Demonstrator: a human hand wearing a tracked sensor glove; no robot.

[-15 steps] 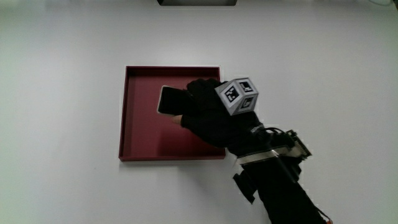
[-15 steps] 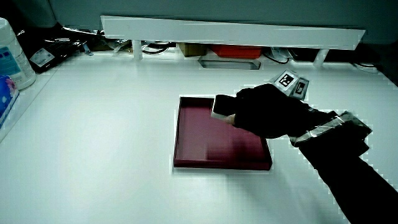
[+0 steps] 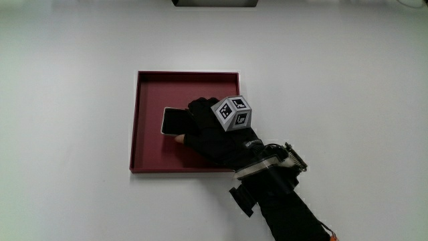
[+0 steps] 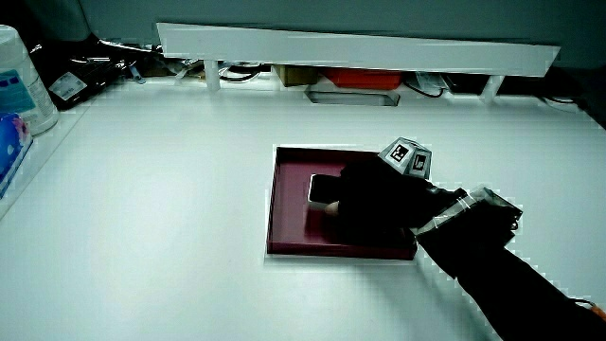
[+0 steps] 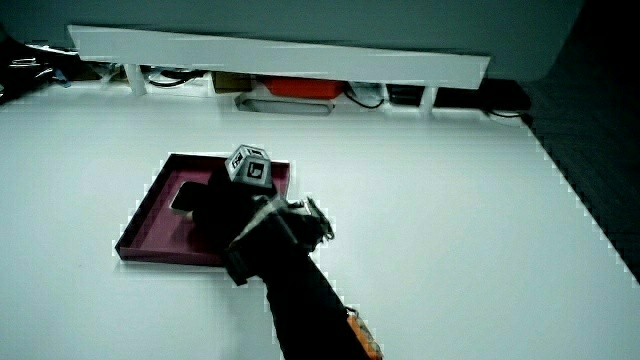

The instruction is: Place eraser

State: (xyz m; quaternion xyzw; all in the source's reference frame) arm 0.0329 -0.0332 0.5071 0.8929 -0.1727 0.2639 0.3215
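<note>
A dark red square tray (image 3: 152, 88) lies on the white table; both side views show it (image 4: 288, 206) (image 5: 148, 226). A flat black eraser (image 3: 175, 121) with a pale edge sits low over the tray's floor near its middle, also seen in both side views (image 4: 323, 188) (image 5: 186, 197). The gloved hand (image 3: 208, 131) reaches over the tray's nearer part, fingers curled around one end of the eraser. Its patterned cube (image 3: 232, 112) faces up. The hand hides the eraser's held end. Whether the eraser touches the tray floor I cannot tell.
A low white partition (image 4: 360, 45) runs along the table's edge farthest from the person, with cables and a red box (image 4: 358, 78) under it. A white bottle (image 4: 21, 80) stands at the table's edge in a side view.
The hand has carried the eraser nearer to the person and lower, from the tray's farther part to its middle. The forearm has drawn back with it.
</note>
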